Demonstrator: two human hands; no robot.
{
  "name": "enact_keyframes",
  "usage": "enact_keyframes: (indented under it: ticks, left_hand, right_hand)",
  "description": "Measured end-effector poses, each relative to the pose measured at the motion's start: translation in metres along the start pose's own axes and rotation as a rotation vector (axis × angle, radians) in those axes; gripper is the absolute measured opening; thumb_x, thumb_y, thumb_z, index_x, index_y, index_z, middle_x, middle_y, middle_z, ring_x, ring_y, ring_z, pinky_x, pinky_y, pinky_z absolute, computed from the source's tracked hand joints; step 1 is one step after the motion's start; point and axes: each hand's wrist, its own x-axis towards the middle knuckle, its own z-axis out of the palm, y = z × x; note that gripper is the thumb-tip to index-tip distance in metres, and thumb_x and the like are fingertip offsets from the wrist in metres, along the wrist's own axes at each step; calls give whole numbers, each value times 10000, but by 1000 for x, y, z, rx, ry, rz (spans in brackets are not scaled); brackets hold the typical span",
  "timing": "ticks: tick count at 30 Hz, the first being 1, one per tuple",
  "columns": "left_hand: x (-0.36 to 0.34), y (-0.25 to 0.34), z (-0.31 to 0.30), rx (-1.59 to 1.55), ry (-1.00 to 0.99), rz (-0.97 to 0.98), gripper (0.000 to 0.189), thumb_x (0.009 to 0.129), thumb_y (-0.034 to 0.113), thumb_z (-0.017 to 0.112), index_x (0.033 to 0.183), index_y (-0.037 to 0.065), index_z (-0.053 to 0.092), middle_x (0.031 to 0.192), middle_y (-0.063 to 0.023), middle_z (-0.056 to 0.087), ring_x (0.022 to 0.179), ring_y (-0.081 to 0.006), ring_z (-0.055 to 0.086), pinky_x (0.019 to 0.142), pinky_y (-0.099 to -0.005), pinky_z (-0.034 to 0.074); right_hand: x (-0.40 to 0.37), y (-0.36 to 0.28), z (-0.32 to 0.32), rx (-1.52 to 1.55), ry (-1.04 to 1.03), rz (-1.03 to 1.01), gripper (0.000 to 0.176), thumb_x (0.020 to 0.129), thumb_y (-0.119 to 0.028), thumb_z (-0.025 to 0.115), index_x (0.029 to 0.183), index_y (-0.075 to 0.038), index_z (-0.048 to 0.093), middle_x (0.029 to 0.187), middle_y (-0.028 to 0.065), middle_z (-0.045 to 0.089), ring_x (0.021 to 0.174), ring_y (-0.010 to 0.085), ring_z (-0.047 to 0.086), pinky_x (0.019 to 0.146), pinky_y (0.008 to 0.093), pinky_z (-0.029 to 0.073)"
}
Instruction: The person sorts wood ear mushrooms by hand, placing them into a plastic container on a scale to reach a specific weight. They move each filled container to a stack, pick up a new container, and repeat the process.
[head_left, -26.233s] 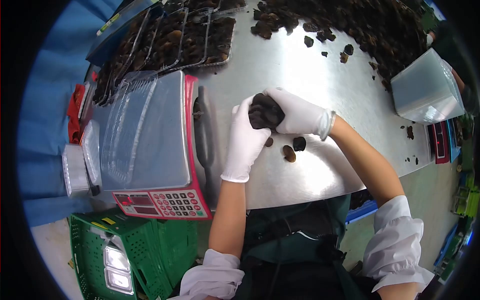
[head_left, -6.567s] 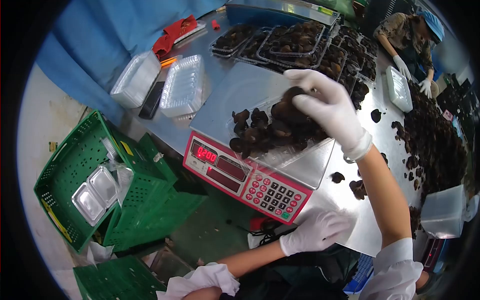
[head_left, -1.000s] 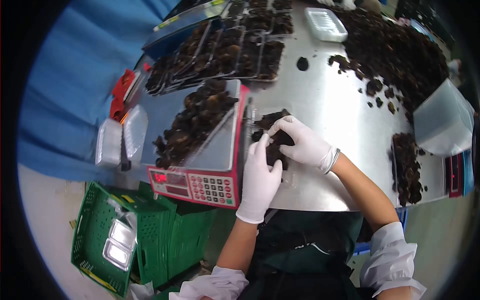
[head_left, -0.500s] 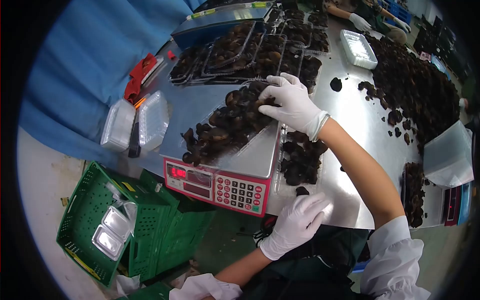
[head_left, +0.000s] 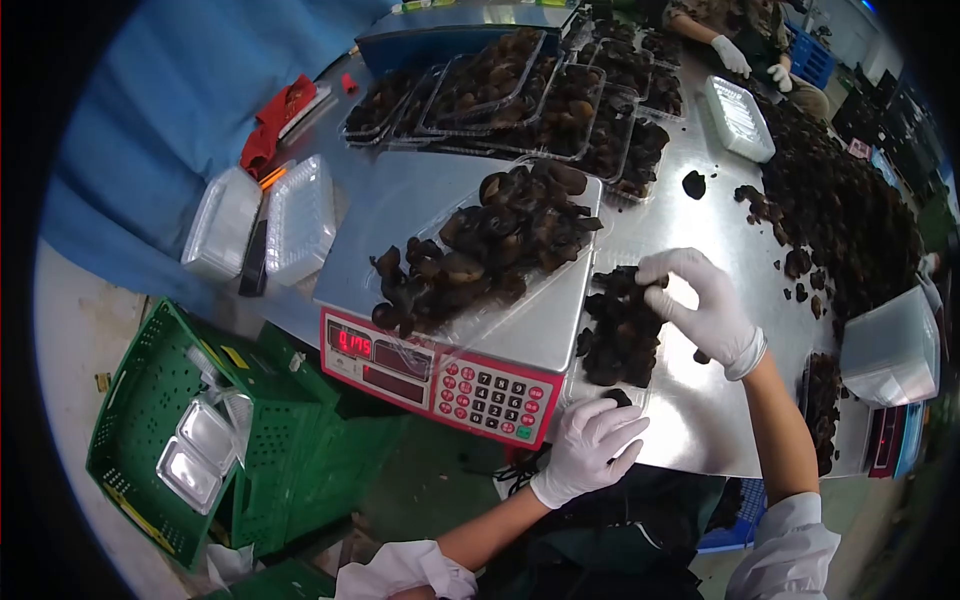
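A clear plastic tray [head_left: 468, 318] heaped with wood ear mushrooms [head_left: 490, 235] lies aslant on the scale [head_left: 545, 345], whose red display reads 0.175. To its right, another batch of dark wood ear mushrooms [head_left: 615, 340] sits in a low clear tray. My gloved right hand [head_left: 705, 310] is at that batch's upper right edge, thumb and fingers curved together round what looks like a dark mushroom piece. Below the batch is my gloved left hand [head_left: 592, 452], holding nothing, fingers loosely bent and apart. A small mushroom piece [head_left: 617, 397] lies just beyond its fingers.
Filled clear trays [head_left: 490, 85] are stacked behind the scale. Empty trays [head_left: 300, 220] stand at left, more trays [head_left: 740, 120] at the back right. A large mushroom heap [head_left: 840, 200] covers the right side. Green crates [head_left: 270, 450] stand below left. Another person's gloved hand [head_left: 732, 55] is at the far side.
My right hand has moved from the tray on the scale to the batch on its right. The display has dropped from 0.180 to 0.175. My left hand stays nearly in place.
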Motion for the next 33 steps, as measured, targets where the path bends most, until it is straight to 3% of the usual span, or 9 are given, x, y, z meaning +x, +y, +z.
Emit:
enact_keyframes:
  ticks: [2, 3, 6, 11, 15, 21, 30, 32, 33]
  left_hand:
    - [-1, -1, 3, -34, 3, 6, 305, 762, 195, 759, 1063, 161, 720, 1130, 33, 653, 1072, -215, 531, 940, -373, 429]
    - [-1, -3, 5, -26, 6, -2, 305, 762, 195, 759, 1063, 161, 720, 1130, 33, 653, 1072, -215, 531, 940, -373, 429]
    - [-7, -5, 7, 0, -13, 7, 282, 781, 185, 740, 1060, 148, 716, 1128, 26, 651, 1088, -212, 531, 952, -376, 427]
    - [-8, -6, 9, -32, 12, 25, 248, 808, 179, 717, 1049, 118, 709, 1119, 10, 646, 1098, -213, 531, 960, -388, 433]
    - [-8, -6, 9, -69, 11, 24, 245, 805, 169, 721, 1042, 106, 711, 1113, 7, 645, 1088, -215, 540, 944, -393, 447]
    - [-6, -8, 6, -131, -10, 52, 231, 797, 128, 715, 1027, 106, 718, 1108, 13, 663, 1054, -212, 571, 921, -371, 471]
    - [-6, -9, 3, -124, -66, 64, 246, 782, 117, 712, 1027, 126, 731, 1098, 26, 676, 1022, -191, 592, 903, -348, 484]
    - [-6, -9, 2, -120, -69, 65, 245, 782, 117, 711, 1026, 127, 733, 1098, 27, 676, 1019, -191, 594, 904, -348, 483]
    - [-6, -9, 3, -117, -70, 68, 248, 783, 119, 711, 1030, 129, 733, 1100, 28, 676, 1021, -189, 594, 898, -343, 487]
  right_hand:
    - [18, -18, 3, 155, 81, 114, 175, 831, -147, 724, 980, -64, 684, 938, 88, 676, 969, 260, 604, 932, 421, 437]
    - [27, -23, 10, 150, 136, 25, 177, 822, -152, 735, 962, -63, 676, 845, 72, 658, 875, 231, 601, 874, 403, 434]
    - [54, -35, 30, -15, 169, -149, 169, 818, -174, 749, 927, -73, 670, 829, 66, 645, 850, 241, 589, 861, 380, 423]
    - [81, -49, 48, -291, 234, -193, 394, 706, -374, 834, 879, -105, 603, 875, 46, 580, 908, 262, 561, 825, 389, 404]
    - [85, -50, 52, -422, 238, -193, 387, 704, -364, 827, 882, -106, 599, 872, 47, 572, 916, 265, 563, 823, 392, 406]
    - [92, -32, 40, -292, 306, -104, 174, 754, -148, 710, 912, -97, 659, 889, 51, 590, 887, 254, 573, 840, 382, 432]
    - [82, -23, 38, 122, 409, -134, 209, 799, -53, 741, 1004, -82, 709, 898, 21, 667, 795, 149, 560, 821, 297, 452]
    - [82, -24, 38, 141, 432, -173, 218, 786, -40, 741, 997, -83, 709, 890, 18, 665, 797, 151, 571, 834, 295, 443]
    - [81, -24, 35, 108, 397, -154, 261, 772, -49, 735, 1025, -107, 706, 982, 24, 676, 893, 186, 596, 858, 316, 432]
